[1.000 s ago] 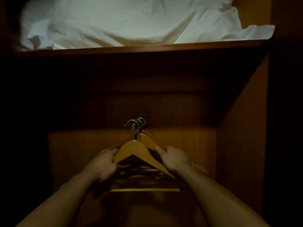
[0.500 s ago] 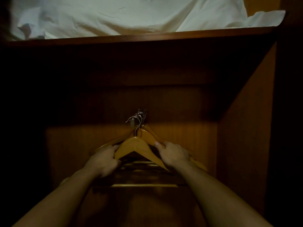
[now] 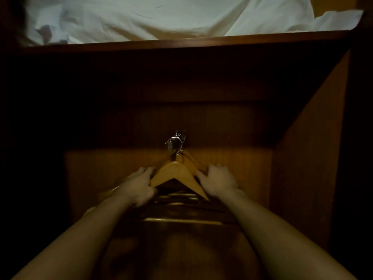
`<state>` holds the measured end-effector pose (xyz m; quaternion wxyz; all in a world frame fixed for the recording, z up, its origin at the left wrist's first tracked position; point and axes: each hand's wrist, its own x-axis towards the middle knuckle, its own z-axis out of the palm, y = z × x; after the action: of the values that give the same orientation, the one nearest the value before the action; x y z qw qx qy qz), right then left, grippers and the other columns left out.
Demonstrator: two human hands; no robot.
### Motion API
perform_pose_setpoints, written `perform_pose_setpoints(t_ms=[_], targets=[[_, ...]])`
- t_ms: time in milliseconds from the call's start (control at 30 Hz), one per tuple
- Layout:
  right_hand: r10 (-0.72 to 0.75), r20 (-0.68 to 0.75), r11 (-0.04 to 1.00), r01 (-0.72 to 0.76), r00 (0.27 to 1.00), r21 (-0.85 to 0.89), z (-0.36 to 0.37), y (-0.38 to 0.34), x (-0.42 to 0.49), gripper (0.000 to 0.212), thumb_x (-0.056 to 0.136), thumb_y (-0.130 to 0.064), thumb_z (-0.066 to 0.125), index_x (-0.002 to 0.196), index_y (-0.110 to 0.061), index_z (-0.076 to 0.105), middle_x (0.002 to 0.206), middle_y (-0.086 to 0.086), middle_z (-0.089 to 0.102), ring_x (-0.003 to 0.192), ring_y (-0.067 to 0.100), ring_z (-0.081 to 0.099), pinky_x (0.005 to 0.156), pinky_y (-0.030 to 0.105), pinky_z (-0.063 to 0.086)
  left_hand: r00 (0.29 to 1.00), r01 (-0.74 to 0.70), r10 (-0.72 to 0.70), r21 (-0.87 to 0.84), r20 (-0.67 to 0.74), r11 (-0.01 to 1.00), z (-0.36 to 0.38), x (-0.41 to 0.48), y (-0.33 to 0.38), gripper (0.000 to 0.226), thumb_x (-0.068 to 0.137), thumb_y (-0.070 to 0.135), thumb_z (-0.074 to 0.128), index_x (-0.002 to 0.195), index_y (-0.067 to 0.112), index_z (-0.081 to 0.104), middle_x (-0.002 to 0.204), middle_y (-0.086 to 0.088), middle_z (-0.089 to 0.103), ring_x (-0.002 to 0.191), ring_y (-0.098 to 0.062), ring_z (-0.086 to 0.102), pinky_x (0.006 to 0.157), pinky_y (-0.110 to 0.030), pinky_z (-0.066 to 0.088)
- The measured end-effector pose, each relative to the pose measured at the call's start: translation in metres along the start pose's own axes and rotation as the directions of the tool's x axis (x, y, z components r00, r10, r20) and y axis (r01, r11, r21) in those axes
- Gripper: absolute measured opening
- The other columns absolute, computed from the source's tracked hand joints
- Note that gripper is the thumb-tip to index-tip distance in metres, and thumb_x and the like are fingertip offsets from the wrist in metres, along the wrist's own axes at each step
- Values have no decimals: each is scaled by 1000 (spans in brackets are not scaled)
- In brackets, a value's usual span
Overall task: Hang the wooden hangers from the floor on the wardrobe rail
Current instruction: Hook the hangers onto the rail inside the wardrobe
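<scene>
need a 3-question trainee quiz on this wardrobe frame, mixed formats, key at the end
1. True or false: the shelf is bare.
2. The left hand and right hand are: A both at one arm of the front hanger; B one at each arm; C both clear of it.
3. Fill in: the hooks are made of ____.
Key: 1 false, white bedding lies on it; 2 B; 3 metal.

Showing honey-yellow on the hangers (image 3: 177, 175), silver on their hooks (image 3: 177, 155), plain white on the bedding (image 3: 161, 17), reddish-brown on the wardrobe wall (image 3: 312, 158).
</scene>
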<state>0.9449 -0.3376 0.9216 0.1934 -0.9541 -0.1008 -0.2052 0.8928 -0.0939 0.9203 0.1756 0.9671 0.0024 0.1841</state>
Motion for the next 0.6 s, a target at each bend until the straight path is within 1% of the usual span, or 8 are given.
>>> perform_pose_setpoints(t_ms=[67, 100, 167, 233, 300, 433, 533, 600], targets=[[-95, -76, 986, 104, 993, 128, -7, -1, -8, 57, 97, -65, 30, 117, -19, 57, 108, 3, 58, 107, 24, 58, 87, 40, 50, 1000, 7, -7, -16, 2, 1000, -4, 4, 4, 80, 84, 38, 63, 152, 28, 24, 141, -2, 42, 126, -24, 43, 104, -44, 41], [-144, -57, 974, 152, 988, 167, -9, -3, -12, 58, 96, -67, 28, 116, -20, 56, 105, 0, 58, 101, 21, 59, 82, 37, 49, 1000, 13, -12, -30, 7, 999, -6, 6, 6, 79, 84, 37, 63, 152, 27, 25, 140, -3, 43, 124, -24, 44, 103, -44, 42], [-210, 86, 970, 196, 974, 146, -12, -5, -17, 66, 93, -73, 27, 123, -20, 52, 106, 1, 61, 95, 19, 59, 78, 36, 48, 1000, 18, -17, -55, 17, 998, -10, 12, 11, 77, 85, 36, 64, 152, 26, 27, 137, -4, 45, 120, -24, 45, 100, -44, 43], [-212, 177, 976, 198, 961, 94, -11, -6, -20, 69, 92, -74, 31, 130, -18, 48, 108, 6, 64, 96, 24, 62, 83, 42, 53, 1000, 15, -14, -51, 16, 999, -11, 18, 17, 77, 84, 38, 66, 151, 26, 29, 134, -4, 46, 115, -23, 47, 97, -43, 45], [-197, 173, 979, 183, 965, 94, -11, -6, -20, 67, 94, -69, 33, 132, -15, 46, 110, 11, 65, 99, 29, 63, 87, 46, 53, 1000, 15, -15, -27, 20, 1000, -12, 24, 21, 80, 83, 38, 66, 151, 26, 27, 137, -5, 46, 118, -25, 48, 99, -44, 45], [-171, 188, 983, 155, 967, 99, -12, -11, -16, 69, 96, -67, 33, 139, -14, 43, 120, 13, 63, 107, 30, 61, 92, 44, 52, 997, 50, -49, -7, 59, 999, -8, 33, 16, 82, 83, 35, 66, 152, 24, 25, 143, -8, 43, 126, -29, 44, 104, -45, 41], [-157, 200, 987, 148, 967, 59, -7, -17, -14, 67, 96, -66, 34, 135, -14, 46, 120, 12, 63, 108, 29, 60, 93, 48, 51, 993, 82, -78, -49, 87, 995, 0, 36, 6, 76, 82, 33, 68, 149, 23, 32, 137, -8, 49, 120, -28, 50, 101, -46, 45], [-149, 206, 988, 140, 967, 57, 0, -20, -13, 63, 96, -66, 34, 130, -15, 48, 116, 9, 62, 106, 28, 60, 92, 46, 50, 991, 92, -85, -59, 106, 994, 3, 39, 0, 71, 82, 33, 68, 145, 22, 38, 130, -7, 53, 112, -26, 53, 96, -44, 47]])
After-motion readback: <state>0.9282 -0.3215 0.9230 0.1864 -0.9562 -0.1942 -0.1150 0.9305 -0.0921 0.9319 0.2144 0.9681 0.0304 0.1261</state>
